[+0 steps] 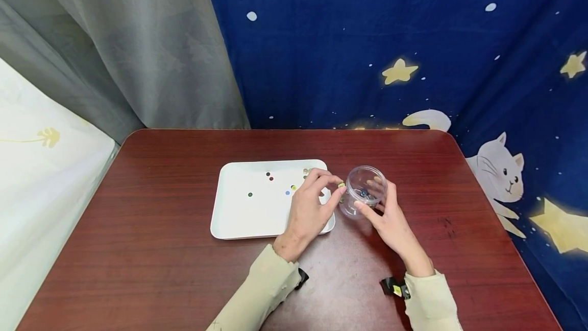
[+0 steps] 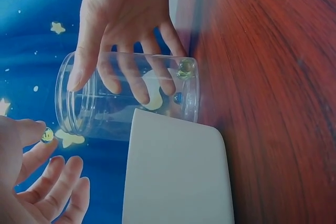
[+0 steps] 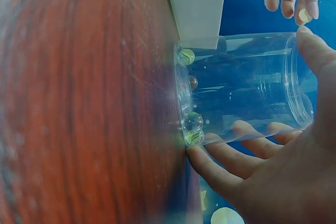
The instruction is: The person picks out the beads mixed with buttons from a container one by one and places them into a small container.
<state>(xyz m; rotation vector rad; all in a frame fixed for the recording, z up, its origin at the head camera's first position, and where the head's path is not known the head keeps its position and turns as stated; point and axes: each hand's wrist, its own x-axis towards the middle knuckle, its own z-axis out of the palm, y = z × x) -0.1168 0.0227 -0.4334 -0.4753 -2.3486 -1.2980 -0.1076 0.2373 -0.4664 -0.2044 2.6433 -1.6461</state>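
My left hand [image 1: 309, 209] pinches a yellow-green glass marble [image 2: 47, 135] between thumb and forefinger, just left of the jar's mouth. A clear plastic jar [image 3: 247, 72] stands upright on the table beside the tray. My right hand [image 1: 394, 222] holds it from the right, thumb near the rim and fingers spread along the wall. Several marbles lie on the jar's bottom, among them a green-swirled marble [image 3: 195, 137] and a small brown marble [image 3: 193, 82]. Under and behind the left hand, the right part of the white tray [image 1: 239, 221] is partly hidden.
Scattered in the tray are several small marbles, including a blue marble [image 1: 287, 193], a dark green marble [image 1: 250, 194] and a red marble [image 1: 271, 179]. The reddish-brown table [image 1: 161, 193] runs back to grey and blue curtains [image 1: 321, 40].
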